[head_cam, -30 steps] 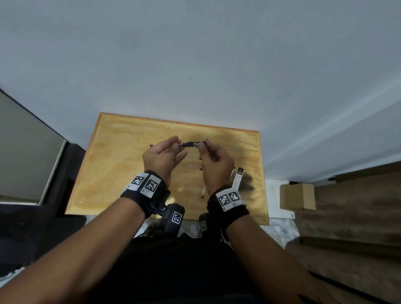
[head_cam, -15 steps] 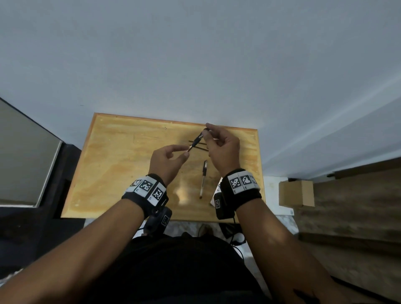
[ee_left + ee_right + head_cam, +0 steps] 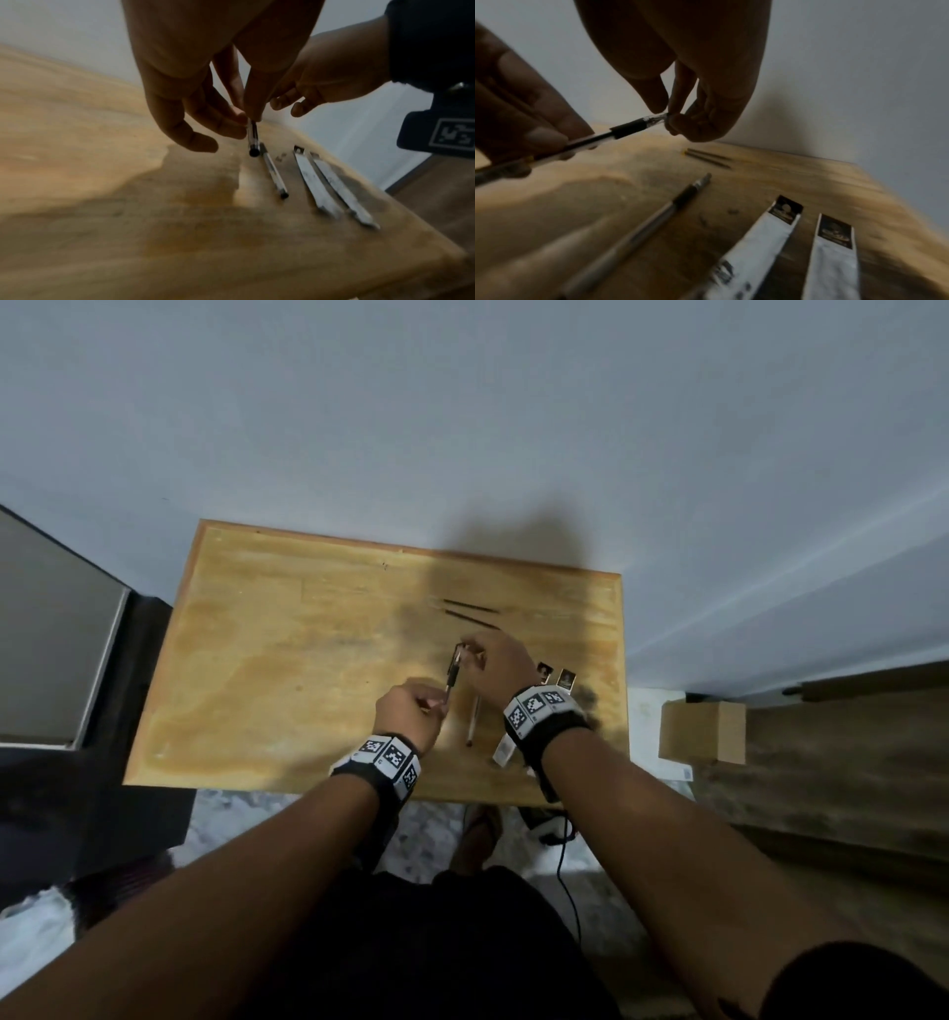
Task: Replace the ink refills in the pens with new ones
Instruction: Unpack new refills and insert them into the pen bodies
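Note:
Both hands hold one clear pen with a black grip (image 3: 453, 672) (image 3: 626, 128) just above the wooden table (image 3: 287, 660). My left hand (image 3: 411, 711) (image 3: 246, 119) pinches its barrel near the rear end. My right hand (image 3: 480, 654) (image 3: 667, 117) pinches the clear tip end. A second pen (image 3: 473, 719) (image 3: 654, 213) (image 3: 273, 172) lies on the table between my wrists. Two thin dark refills (image 3: 470, 612) (image 3: 707, 159) lie further back. Two white refill packets (image 3: 795, 249) (image 3: 331, 186) (image 3: 557, 680) lie at the right, partly hidden by my right wrist.
The table stands against a pale wall (image 3: 462, 428). A cardboard box (image 3: 701, 734) sits on the floor to the right, a dark cabinet (image 3: 61, 634) to the left. Bare table top stretches to the left of my hands.
Both hands came down toward the table with the pen. The pen turned from pointing sideways to pointing away from me, and my left hand took hold of its barrel again.

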